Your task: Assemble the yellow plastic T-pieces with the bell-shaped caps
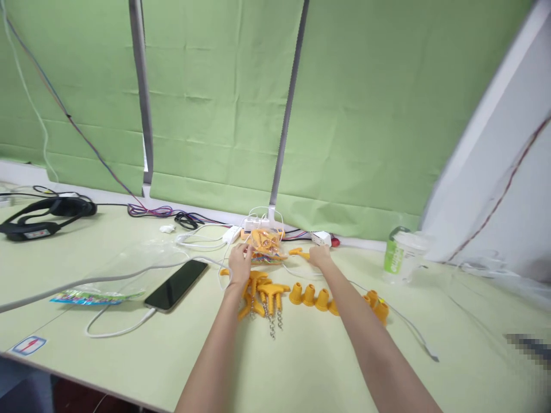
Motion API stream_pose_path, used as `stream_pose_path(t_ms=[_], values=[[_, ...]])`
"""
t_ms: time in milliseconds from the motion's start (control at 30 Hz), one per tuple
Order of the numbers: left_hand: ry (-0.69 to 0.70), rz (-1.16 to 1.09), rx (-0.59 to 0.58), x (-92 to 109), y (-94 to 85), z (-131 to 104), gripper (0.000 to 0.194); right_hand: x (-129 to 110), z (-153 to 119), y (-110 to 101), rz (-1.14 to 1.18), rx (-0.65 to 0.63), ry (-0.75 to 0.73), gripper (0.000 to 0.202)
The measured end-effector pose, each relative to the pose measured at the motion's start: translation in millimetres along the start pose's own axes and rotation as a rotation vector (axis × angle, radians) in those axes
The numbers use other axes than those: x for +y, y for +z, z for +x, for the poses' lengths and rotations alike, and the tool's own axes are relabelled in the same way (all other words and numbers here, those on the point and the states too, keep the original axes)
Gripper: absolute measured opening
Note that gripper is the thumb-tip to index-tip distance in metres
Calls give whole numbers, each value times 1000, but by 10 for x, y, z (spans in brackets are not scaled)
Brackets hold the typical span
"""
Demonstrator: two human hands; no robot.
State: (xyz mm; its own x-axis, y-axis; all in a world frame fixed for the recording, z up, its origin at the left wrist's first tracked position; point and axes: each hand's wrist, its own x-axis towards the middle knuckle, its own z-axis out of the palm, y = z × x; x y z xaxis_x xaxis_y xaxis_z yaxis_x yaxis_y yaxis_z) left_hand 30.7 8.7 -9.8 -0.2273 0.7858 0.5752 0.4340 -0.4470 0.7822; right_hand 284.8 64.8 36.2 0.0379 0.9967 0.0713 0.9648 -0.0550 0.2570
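My left hand (241,263) has its fingers curled at the left edge of a clear plastic bag (267,244) of orange-yellow parts. My right hand (321,256) is closed on a yellow corkscrew (300,252), whose handle points left toward the bag; its other end is hidden by the hand. Nearer to me, between my forearms, lies a pile of yellow T-handled corkscrews (271,291) with metal spirals showing. Beside it, a row of yellow cone-shaped caps (309,295) runs rightward, partly covered by my right forearm.
A black phone (177,285) with a white cable lies to the left, near an empty-looking plastic bag (99,295). Black headgear (47,215) sits far left. White power strips (257,223) and cables line the back edge. A white-and-green cup (400,258) stands at right.
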Motion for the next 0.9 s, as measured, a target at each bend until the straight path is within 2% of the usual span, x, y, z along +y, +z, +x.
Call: stream_pose_path(t_ms=[67,100,200,233,267,333,433,533,600,667,767,900], values=[[35,-15,18,44,31,-5,23,113,-68,-133,-3,67,-30,28],[65,-32,24,73,54,-10,28,172,-116,-205,18,106,-52,29],[214,-114,-97,180,146,-30,63,303,-337,-348,276,212,-187,35],[269,-132,-158,215,180,-38,67,320,-437,-353,414,231,-252,36],[317,-144,-216,246,211,-47,65,323,-547,-333,549,245,-321,37],[376,-152,-312,295,264,-66,46,292,-778,-232,753,275,-429,36],[313,-134,-382,346,302,-111,21,210,-1082,-1,897,402,-419,33],[186,-179,-420,413,306,-186,34,154,-1271,180,887,551,-312,31],[119,-271,-453,474,303,-247,49,145,-1342,232,795,635,-269,28],[72,-362,-499,535,304,-301,57,153,-1390,240,678,702,-242,27],[47,-427,-589,591,311,-346,51,176,-1439,226,545,749,-236,28],[55,-457,-667,582,317,-343,45,186,-1474,228,509,756,-241,27]])
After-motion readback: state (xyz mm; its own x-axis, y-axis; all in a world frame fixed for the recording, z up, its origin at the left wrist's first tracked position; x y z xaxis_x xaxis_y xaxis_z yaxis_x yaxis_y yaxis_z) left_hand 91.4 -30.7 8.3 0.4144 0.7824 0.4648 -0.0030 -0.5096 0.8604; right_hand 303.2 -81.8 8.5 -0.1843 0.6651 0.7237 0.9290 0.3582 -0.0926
